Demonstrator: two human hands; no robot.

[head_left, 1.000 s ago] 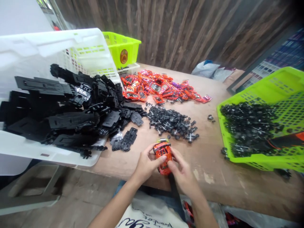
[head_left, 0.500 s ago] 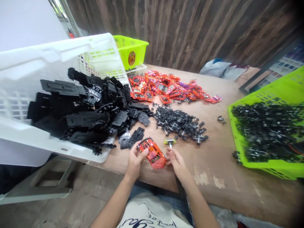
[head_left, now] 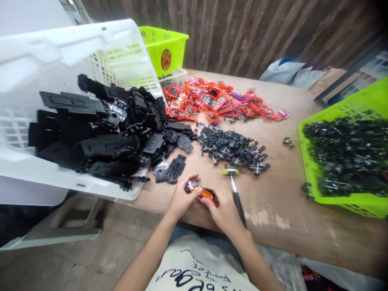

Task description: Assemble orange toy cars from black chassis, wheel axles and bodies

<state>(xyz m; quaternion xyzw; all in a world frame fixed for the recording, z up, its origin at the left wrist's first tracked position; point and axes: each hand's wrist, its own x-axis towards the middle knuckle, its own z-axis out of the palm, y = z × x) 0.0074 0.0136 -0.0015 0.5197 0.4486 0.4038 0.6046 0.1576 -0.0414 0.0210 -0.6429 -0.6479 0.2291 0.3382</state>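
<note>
My left hand and my right hand both grip a small orange toy car just above the near edge of the wooden table. The car lies on its side between my fingers, with a black wheel showing at its right end. A small hammer with a yellow and metal head lies on the table right beside my right hand, its dark handle passing under that hand. Two loose black chassis plates rest just beyond my left hand.
A tipped white crate spills black chassis parts at the left. Orange car bodies are heaped at the back, black wheel axles in the middle. A green basket of wheels stands at the right, another green basket behind the crate.
The toy car has been turned from top-up onto its side and both hands now close on it. The hammer lies flat by my right hand. The camera shifted slightly.
</note>
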